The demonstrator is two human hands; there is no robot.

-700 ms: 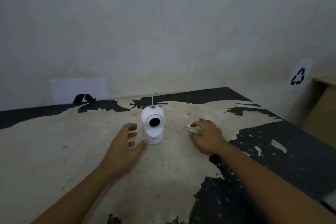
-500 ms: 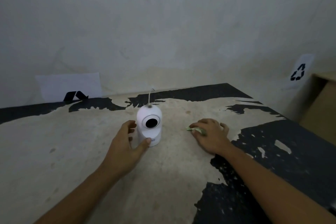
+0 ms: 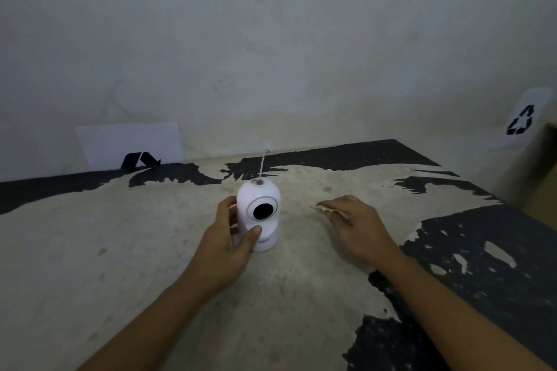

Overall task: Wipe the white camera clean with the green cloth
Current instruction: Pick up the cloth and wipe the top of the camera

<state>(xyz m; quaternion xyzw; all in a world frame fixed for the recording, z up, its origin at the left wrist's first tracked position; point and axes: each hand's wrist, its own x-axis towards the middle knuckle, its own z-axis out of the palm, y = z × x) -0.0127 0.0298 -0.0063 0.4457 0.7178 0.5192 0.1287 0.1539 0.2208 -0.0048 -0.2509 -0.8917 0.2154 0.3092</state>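
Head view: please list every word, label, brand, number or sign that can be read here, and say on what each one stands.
Recycling sign of three black arrows, no words: on the white paper on the right wall.
Part of a black arrow sign, cut off by the table edge: on the white sheet at the back wall.
Small grey print on the base of the white camera: too blurred to read.
No numbers show.

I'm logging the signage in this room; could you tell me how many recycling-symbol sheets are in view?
2: one white sheet leans on the back wall behind the table's left side, its symbol partly hidden; another sheet is on the right wall. Others may lie outside the view.
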